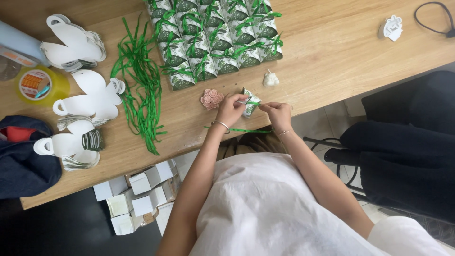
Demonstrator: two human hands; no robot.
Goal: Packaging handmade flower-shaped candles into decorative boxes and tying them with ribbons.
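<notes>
Hands meet at the near edge of the wooden bench [332, 52]: the left hand [231, 109] and the right hand [278, 114] both pinch a green ribbon [252, 102] around a small green-and-white patterned box [250, 108] held between them. A pink rose cluster [212, 98] lies just beside the left hand. Finished boxes [213, 38] stand in rows farther back, with loose green ribbons [140, 90] to their left.

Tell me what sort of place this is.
Probably a craft or gift-packing workspace. On the wooden table stand rows of green-patterned favour boxes, with loose green ribbons and flat white box cut-outs beside them.
</notes>
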